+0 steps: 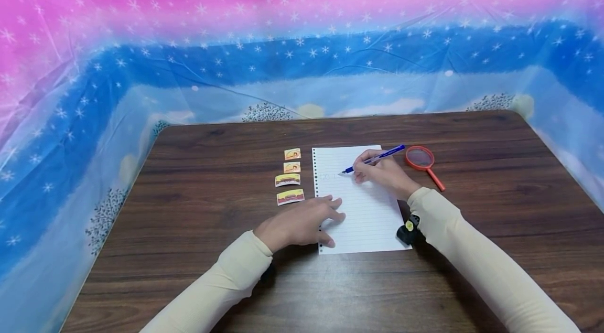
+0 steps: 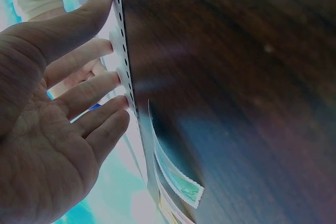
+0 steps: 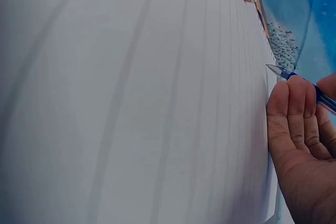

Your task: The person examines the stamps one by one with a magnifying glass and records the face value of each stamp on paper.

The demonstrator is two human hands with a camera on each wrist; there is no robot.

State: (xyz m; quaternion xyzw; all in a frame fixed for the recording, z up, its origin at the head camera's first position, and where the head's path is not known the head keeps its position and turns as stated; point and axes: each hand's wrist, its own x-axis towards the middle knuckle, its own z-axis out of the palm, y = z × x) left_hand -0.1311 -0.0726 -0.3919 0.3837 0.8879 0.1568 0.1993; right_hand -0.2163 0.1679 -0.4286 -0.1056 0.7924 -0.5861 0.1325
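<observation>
Writing on lined sheet (image 1: 363, 207) at centre of worktop (image 1: 198, 191): right hand (image 1: 384, 173) pinching blue pen (image 1: 375, 158), tip on sheet's upper part; left hand (image 1: 302, 223) flat, fingers straight, pressing sheet's punched left edge. Left of sheet, four small picture cards (image 1: 289, 174); right of sheet, red magnifier (image 1: 422, 159); no containers seen. Risk, as judged: sheet sliding or line smudging if left hand lifts.

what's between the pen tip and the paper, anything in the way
Nothing visible. The right hand holds the pen with its tip at the paper; the left hand rests on the paper's punched edge, clear of the tip.
</observation>
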